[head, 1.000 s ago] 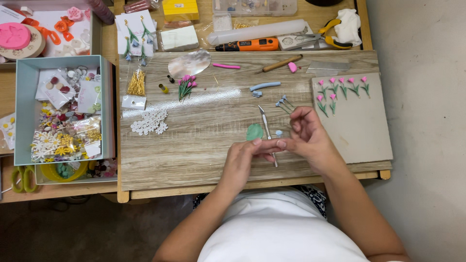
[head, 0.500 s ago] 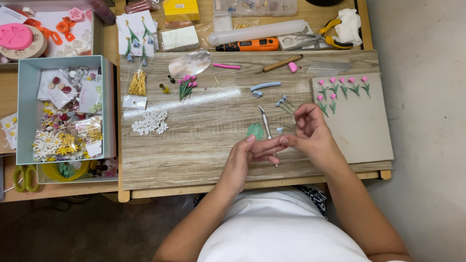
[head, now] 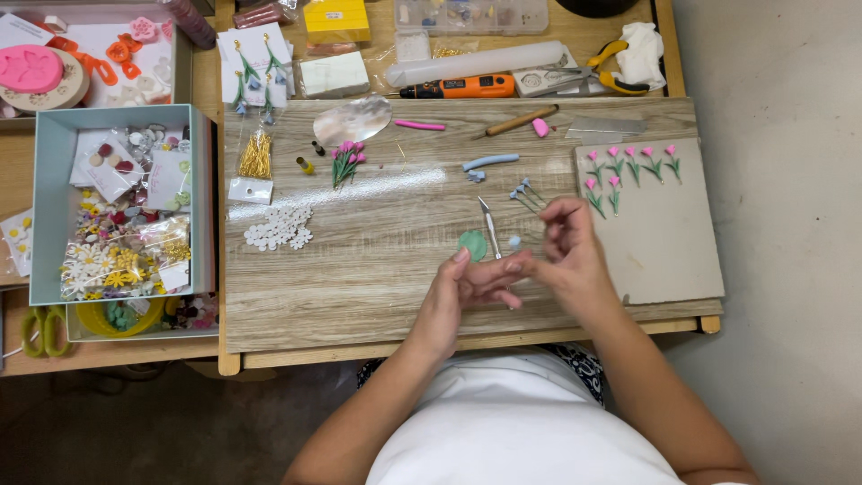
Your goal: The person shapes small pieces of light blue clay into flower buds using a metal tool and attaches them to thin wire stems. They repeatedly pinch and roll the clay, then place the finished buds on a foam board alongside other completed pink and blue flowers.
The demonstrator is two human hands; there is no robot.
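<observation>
Hands meet near the wooden board's (head: 359,269) front edge
Your left hand (head: 462,292) and right hand (head: 566,251) pinch together; what they hold is too small to tell. Green clay disc (head: 472,244) and blade tool (head: 488,224) lie just beyond; bare board to the left.

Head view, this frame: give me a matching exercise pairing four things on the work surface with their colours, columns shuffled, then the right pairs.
Things:
1. flat clay disc by the hands
2. rotary tool at the back
3. scissors at the left edge
4. clay roll mid-board

Colours:
A. orange
B. pale blue
C. green
D. yellow-green handles

Pairs: 1-C, 2-A, 3-D, 4-B
</observation>
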